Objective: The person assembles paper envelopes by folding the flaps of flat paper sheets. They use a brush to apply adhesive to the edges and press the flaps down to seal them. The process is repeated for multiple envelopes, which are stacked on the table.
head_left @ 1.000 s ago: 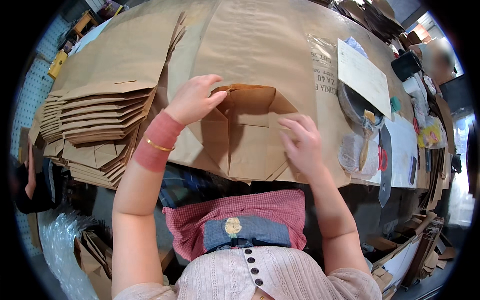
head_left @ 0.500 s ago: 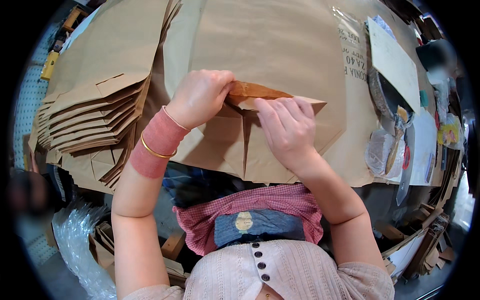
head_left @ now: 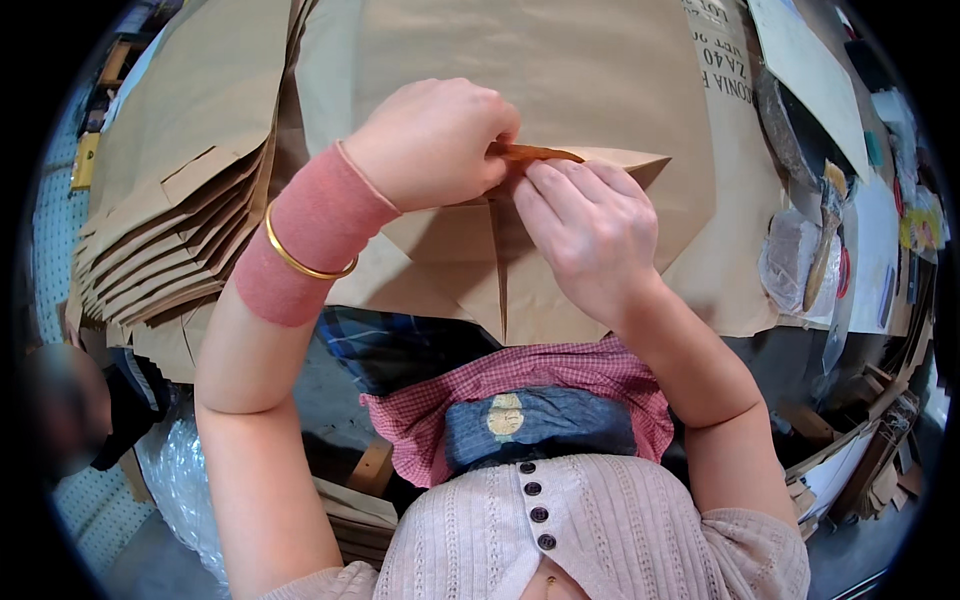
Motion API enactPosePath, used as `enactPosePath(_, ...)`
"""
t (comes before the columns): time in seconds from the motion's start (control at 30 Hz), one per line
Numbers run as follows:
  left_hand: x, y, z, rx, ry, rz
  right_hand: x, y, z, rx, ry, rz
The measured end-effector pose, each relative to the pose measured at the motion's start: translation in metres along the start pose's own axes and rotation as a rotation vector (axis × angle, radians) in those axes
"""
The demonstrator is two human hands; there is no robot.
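A large brown kraft paper bag lies flat in front of me, its near end folded into a pointed, layered bottom. My left hand is closed, its fingers pinching the left end of an orange-brown flap at that fold. Right beside it, my right hand has its fingers curled over the same flap's near edge. Both sets of fingertips almost meet, and the thumbs are mostly hidden. To the left, a fanned stack of similar paper bags rests with folded bottoms toward me.
At the right lie a wooden-handled brush, a clear plastic bag, a flat metal blade and a pale board. Crumpled clear plastic sits below on the left. Another person in dark clothing is at the left edge.
My left hand has moved right along the flap, closer to my right hand. The flap looks narrower, more pressed together. My view has shifted slightly, and the person at left shows more.
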State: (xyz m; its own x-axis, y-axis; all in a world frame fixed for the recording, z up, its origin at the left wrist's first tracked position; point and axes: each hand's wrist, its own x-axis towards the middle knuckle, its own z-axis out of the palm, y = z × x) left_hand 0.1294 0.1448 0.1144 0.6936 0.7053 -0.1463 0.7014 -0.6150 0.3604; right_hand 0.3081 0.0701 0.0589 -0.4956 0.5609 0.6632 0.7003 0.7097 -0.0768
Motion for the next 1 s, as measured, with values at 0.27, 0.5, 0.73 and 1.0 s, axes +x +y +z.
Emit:
enactPosePath(0.27,-0.001,-0.012,0.009,0.141,-0.067,0.024,-0.003,-0.005,0.004,-0.065,0.048,-0.079)
enactPosePath(0.5,0.0,-0.028,0.015,0.017,0.022,0.057,0.004,-0.004,-0.005,-0.028,-0.211,0.008)
enactPosePath(0.73,0.0,-0.026,0.012,-0.029,-0.004,0.026,0.018,0.024,-0.02,-0.111,-0.334,0.064)
enactPosePath(1.0,0.016,-0.046,0.01,-0.178,-0.116,-0.034,0.038,0.074,-0.029,-0.205,-0.493,0.037)
